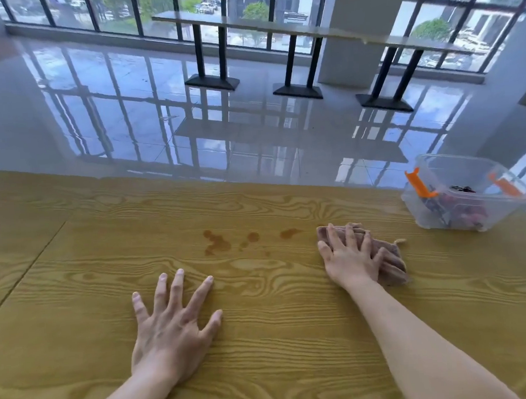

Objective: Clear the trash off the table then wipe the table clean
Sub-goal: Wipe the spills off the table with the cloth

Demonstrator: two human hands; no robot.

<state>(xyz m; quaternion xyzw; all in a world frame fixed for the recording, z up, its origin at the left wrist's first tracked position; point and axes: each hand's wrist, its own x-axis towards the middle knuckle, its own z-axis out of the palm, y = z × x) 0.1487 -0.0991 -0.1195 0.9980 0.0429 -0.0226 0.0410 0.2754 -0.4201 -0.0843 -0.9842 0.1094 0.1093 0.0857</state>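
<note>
Wiping seems to be the step in hand, because no loose trash shows on the wooden table and a clear plastic bin with orange clips stands at the far right edge with dark and reddish scraps inside. The right hand lies flat on a folded pinkish-brown cloth, fingers spread over it and pressing it onto the table, so it is gripping nothing in a fist but holds the cloth down under the palm; I judge this is the way to push it across the surface. The cloth looks thick and soft, like a small towel, with a frayed corner at its right side, and it sits just beside the right end of the brown stains. These stains are several wet-looking spots and one larger blot, in the middle of the table, a little beyond both hands. The left hand is empty and released, palm down with fingers apart, touching the table nearer to the person; probably it is there to steady the body while the other arm reaches forward
</note>
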